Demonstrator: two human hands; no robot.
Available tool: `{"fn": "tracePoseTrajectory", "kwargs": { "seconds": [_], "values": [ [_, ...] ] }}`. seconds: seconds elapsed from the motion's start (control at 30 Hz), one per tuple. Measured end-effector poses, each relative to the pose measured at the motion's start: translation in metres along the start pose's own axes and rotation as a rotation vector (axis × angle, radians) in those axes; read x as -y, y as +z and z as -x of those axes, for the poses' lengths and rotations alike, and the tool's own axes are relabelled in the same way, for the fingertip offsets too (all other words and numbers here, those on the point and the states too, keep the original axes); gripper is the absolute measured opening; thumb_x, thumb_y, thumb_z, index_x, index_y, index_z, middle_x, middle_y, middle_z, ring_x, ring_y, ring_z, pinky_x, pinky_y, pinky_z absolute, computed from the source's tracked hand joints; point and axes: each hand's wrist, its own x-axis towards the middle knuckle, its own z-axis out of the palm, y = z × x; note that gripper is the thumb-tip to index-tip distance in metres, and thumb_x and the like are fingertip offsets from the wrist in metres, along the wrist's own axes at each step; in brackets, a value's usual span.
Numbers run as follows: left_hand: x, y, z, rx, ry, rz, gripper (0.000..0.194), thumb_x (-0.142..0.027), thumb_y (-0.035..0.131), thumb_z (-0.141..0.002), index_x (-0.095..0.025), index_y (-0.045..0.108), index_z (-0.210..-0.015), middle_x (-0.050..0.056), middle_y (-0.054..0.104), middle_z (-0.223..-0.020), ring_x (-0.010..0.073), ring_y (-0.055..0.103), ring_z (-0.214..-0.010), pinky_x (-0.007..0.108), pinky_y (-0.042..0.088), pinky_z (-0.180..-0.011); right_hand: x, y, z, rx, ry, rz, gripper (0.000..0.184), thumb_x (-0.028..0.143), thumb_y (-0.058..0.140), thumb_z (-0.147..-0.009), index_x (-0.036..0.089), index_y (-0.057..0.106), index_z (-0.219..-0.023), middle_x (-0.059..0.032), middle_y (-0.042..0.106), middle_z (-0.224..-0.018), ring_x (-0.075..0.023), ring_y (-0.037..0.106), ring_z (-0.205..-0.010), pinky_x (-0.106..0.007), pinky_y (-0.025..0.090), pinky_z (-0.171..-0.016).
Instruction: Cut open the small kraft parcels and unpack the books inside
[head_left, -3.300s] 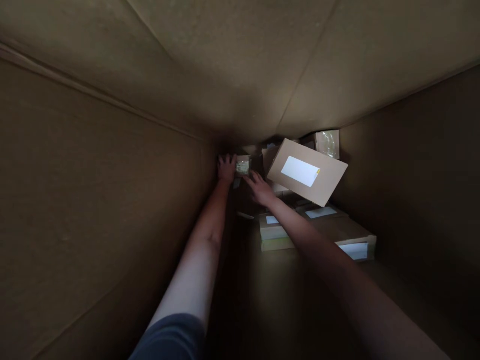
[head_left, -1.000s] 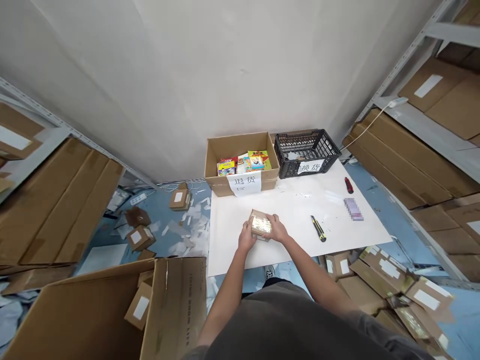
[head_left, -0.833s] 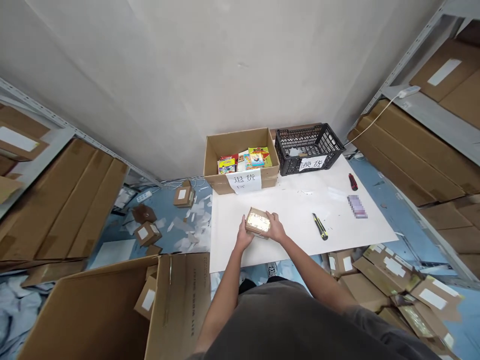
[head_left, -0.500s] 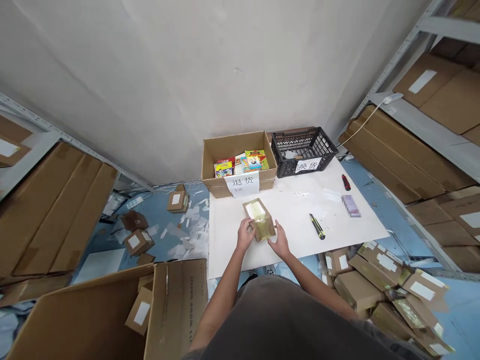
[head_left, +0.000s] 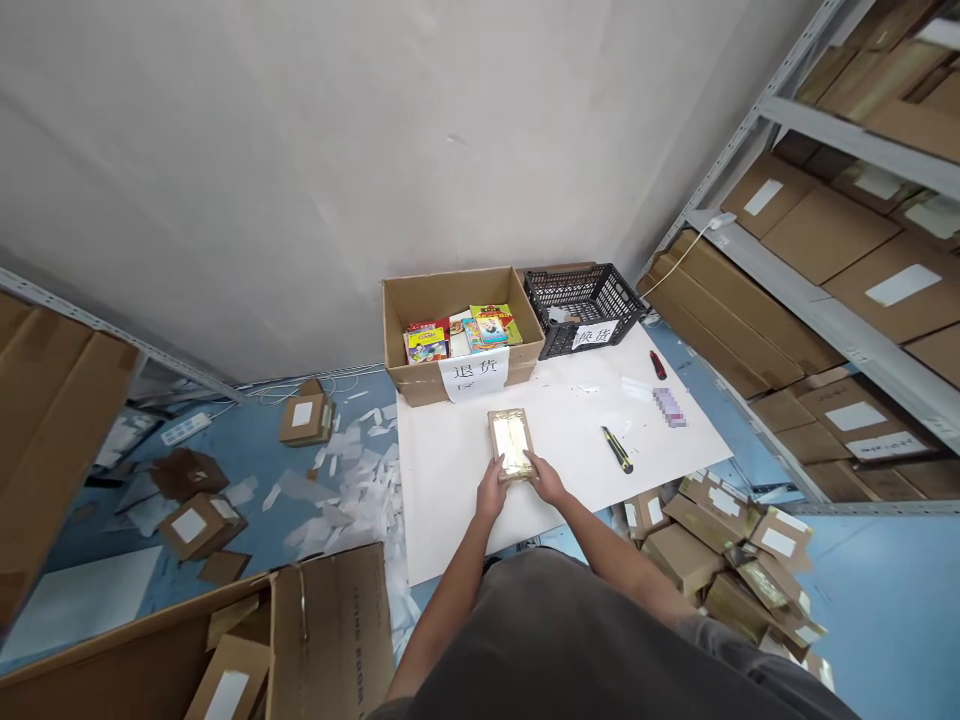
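Observation:
A small cardboard parcel [head_left: 510, 441] wrapped in shiny clear tape lies on the white table [head_left: 570, 420], its long side pointing away from me. My left hand [head_left: 491, 492] grips its near left corner and my right hand [head_left: 545, 480] grips its near right corner, fingers closed on it. A yellow-and-black box cutter [head_left: 617, 449] lies on the table to the right of my right hand.
An open carton [head_left: 457, 340] with colourful packs and a paper label, and a black plastic crate [head_left: 581, 300], stand at the table's far edge. A red cutter [head_left: 658, 364] lies at right. A big open carton [head_left: 225, 640] stands near left. Small parcels [head_left: 720, 550] and paper scraps litter the blue floor. Shelves hold cartons.
I took the parcel from deep inside the big carton, brought it to the table, then turned it from crosswise to lengthwise and laid it flat. My head has swung left.

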Motion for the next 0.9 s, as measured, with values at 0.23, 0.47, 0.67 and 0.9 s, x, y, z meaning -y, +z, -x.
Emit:
{"fn": "tracePoseTrajectory", "kwargs": {
  "seconds": [0.23, 0.47, 0.67, 0.9],
  "values": [
    [-0.035, -0.025, -0.038, 0.036, 0.06, 0.199, 0.079, -0.034, 0.068, -0.087, -0.031, 0.037, -0.159, 0.007, 0.057, -0.15, 0.0269, 0.061, -0.129, 0.043, 0.049, -0.11, 0.006, -0.068, -0.018, -0.164, -0.007, -0.008, 0.049, 0.031, 0.048, -0.101, 0.03, 0.046, -0.15, -0.0066, 0.07, -0.124, -0.0234, 0.067, -0.107, -0.034, 0.05, -0.094],
    [-0.047, 0.004, -0.065, 0.226, 0.093, 0.204, 0.09, -0.045, 0.076, -0.081, -0.026, 0.037, -0.16, 0.01, 0.033, -0.167, 0.0332, 0.033, -0.152, 0.046, 0.032, -0.123, -0.008, -0.084, -0.049, -0.132, 0.132, -0.019, 0.052, 0.026, 0.042, -0.102, 0.028, 0.044, -0.154, -0.0079, 0.067, -0.134, -0.0223, 0.065, -0.119, -0.032, 0.047, -0.101],
    [-0.039, 0.014, -0.042, 0.144, 0.082, 0.096, 0.08, -0.049, 0.073, -0.085, -0.027, 0.043, -0.156, 0.012, 0.033, -0.167, 0.0338, 0.031, -0.154, 0.049, 0.031, -0.123, -0.046, -0.088, -0.011, -0.049, -0.009, -0.111, 0.066, 0.02, 0.058, -0.088, 0.028, 0.046, -0.152, -0.0077, 0.057, -0.148, -0.0242, 0.065, -0.118, -0.038, 0.05, -0.102],
    [-0.057, 0.001, -0.043, 0.131, 0.0, 0.177, 0.097, -0.035, 0.077, -0.08, -0.031, 0.028, -0.163, 0.01, 0.058, -0.149, 0.026, 0.067, -0.12, 0.042, 0.053, -0.105, -0.052, -0.086, -0.003, 0.035, -0.169, -0.168, 0.068, 0.02, 0.054, -0.092, 0.03, 0.038, -0.158, -0.0073, 0.057, -0.149, -0.0259, 0.058, -0.132, -0.042, 0.046, -0.109]
  ]
}}
